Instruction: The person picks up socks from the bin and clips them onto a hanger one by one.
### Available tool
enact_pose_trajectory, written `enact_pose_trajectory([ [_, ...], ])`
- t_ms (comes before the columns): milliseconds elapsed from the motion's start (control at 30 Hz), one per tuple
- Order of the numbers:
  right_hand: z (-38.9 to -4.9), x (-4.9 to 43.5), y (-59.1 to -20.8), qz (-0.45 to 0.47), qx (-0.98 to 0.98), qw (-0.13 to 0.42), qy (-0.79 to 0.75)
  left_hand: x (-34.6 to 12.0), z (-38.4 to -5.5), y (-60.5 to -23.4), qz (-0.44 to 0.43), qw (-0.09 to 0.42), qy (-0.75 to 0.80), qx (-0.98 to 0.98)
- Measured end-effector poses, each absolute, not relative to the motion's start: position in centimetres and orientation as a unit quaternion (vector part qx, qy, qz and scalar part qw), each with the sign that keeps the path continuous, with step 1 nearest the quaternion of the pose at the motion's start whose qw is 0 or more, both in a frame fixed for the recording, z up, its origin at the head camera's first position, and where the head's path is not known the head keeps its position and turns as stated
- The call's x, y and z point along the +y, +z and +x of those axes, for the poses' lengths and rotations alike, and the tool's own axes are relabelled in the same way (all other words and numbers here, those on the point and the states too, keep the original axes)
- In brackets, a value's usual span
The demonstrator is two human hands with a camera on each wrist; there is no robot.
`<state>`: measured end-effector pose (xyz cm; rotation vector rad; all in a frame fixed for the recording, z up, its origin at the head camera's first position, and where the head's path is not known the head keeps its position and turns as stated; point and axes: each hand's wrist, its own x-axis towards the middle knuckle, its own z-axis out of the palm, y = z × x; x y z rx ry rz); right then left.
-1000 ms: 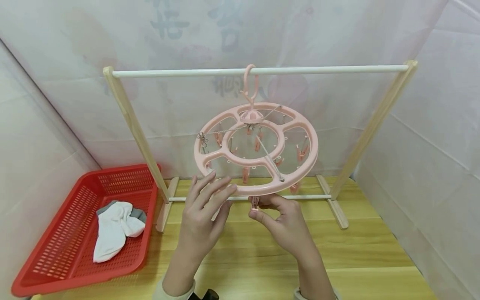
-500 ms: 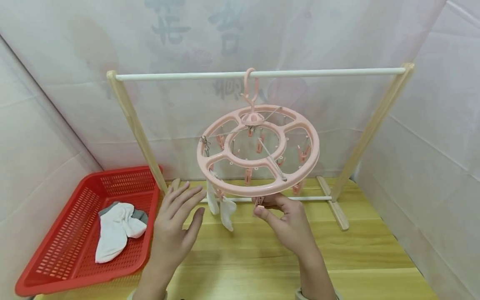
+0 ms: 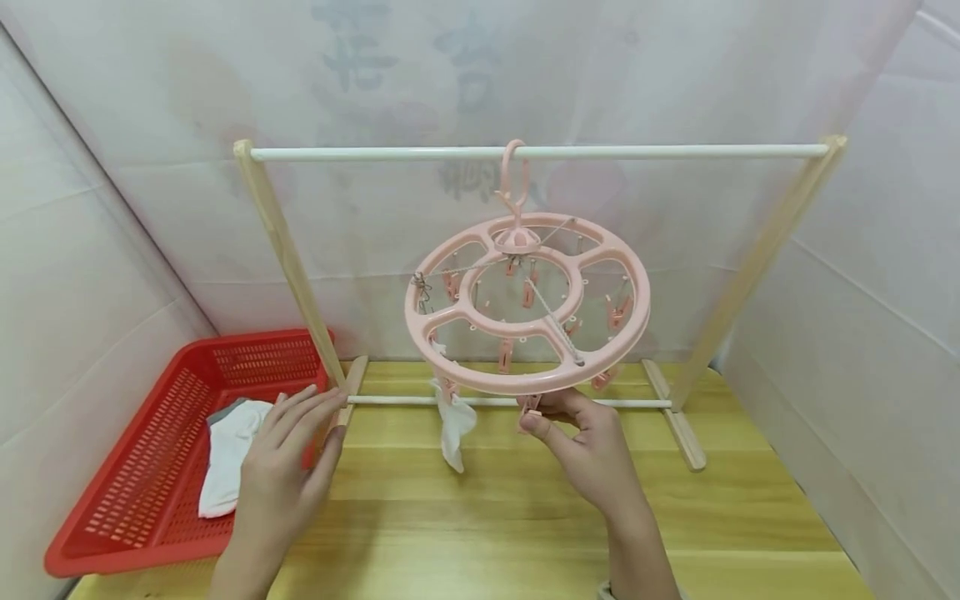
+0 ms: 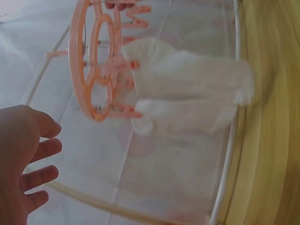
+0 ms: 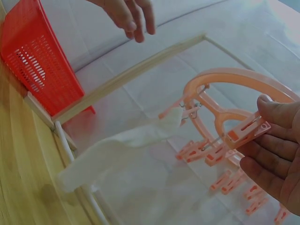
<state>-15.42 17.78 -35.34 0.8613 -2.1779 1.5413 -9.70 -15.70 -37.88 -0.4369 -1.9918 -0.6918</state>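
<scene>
Pale sheeting [image 3: 360, 233] is seen behind wooden tabletop [image 3: 570, 525]. 2 white socks [image 4: 192, 77] are already clipped on pink hanger [image 3: 517, 383]; white-and-grey sockwear [image 3: 227, 467] is left in red basket [image 3: 135, 556], count hidden. Work is judged part done. Peg [image 5: 246, 130] is pinched by right hand [image 3: 596, 454]; nothing is grasped by left hand [image 3: 281, 471], fingers loosely extended near basket.

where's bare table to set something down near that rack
Bare table lies between the left hand and right hand, in front of the rack, and right of the right hand. Crowded: under the pink hanger, with clips and hanging socks, and at the basket near the left hand.
</scene>
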Motion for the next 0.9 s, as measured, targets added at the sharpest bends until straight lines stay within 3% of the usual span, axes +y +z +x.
enact_pose_trajectory([
  [267, -15.6, 18.1, -35.2, 0.305, -0.761, 0.184, 0.541, -19.7, -9.2, -38.2, -0.112, 0.477, -0.250, -0.835],
  [533, -15.5, 18.3, -34.9, 0.294, -0.763, 0.189, 0.543, -22.4, -8.6, -38.7, -0.033, 0.418, -0.220, -0.881],
  [900, -15.3, 18.5, -35.0, 0.284, -0.767, 0.180, 0.547, -24.7, -8.2, -40.2, 0.016, 0.247, -0.188, -0.950],
])
